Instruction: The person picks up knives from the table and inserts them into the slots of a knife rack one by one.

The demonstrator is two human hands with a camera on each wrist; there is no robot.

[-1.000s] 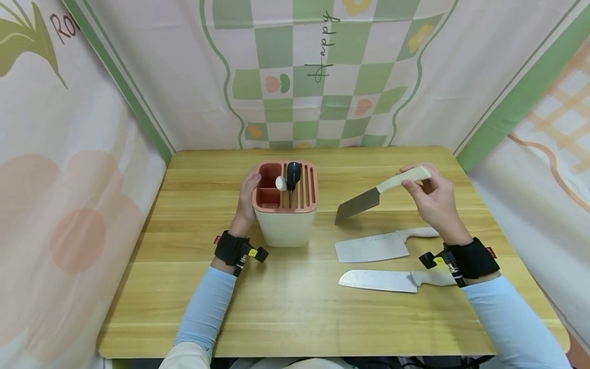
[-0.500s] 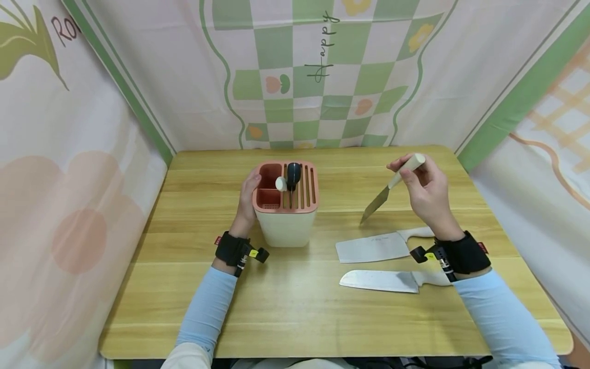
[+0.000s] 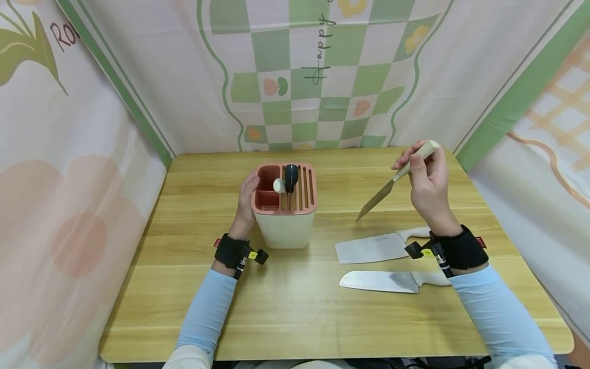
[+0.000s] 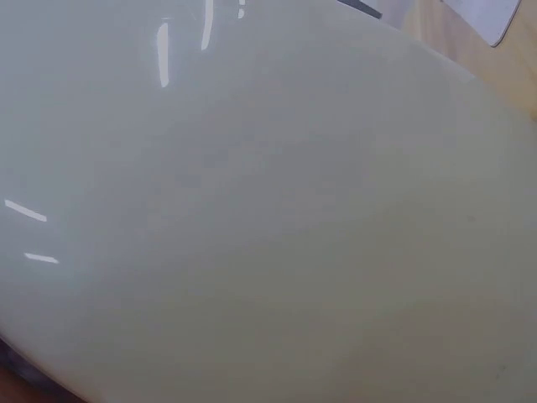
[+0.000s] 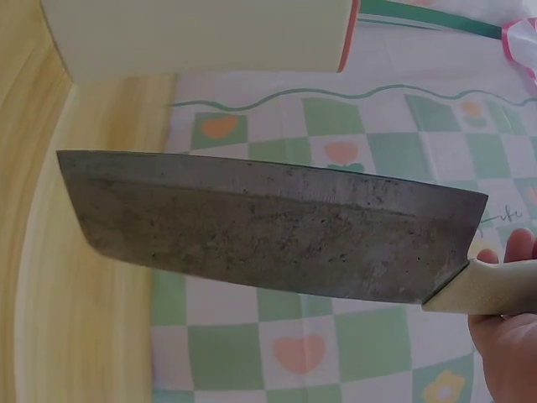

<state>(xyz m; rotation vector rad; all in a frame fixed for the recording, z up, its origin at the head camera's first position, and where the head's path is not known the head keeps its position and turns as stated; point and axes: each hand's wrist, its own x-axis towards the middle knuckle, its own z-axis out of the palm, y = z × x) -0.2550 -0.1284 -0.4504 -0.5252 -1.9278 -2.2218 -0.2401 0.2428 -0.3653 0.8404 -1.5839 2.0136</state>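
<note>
A cream knife holder (image 3: 283, 230) with a slotted pink top stands left of the middle in the head view. My left hand (image 3: 245, 204) holds its left side, a digit at the rim; some fingers are hidden. My right hand (image 3: 428, 179) pinches the pale handle (image 3: 417, 160) of a cleaver, whose dark blade (image 5: 277, 227) spans the right wrist view. The cleaver is tilted, blade down-left, right of the holder and apart from it. Another cleaver (image 3: 372, 248) and a round-tipped kitchen knife (image 3: 379, 281) lie below it on the table.
A black-handled tool (image 3: 291, 177) and a white-handled item (image 3: 278, 185) stand in the holder. The wooden table (image 3: 295, 318) meets a patterned cloth (image 3: 306, 110) at its far edge. The holder's pale wall (image 4: 252, 210) fills most of the left wrist view.
The cleaver in my right hand has turned from showing its flat side to nearly edge-on, its handle end rising. My left hand stays on the holder, and the lying knives stay put.
</note>
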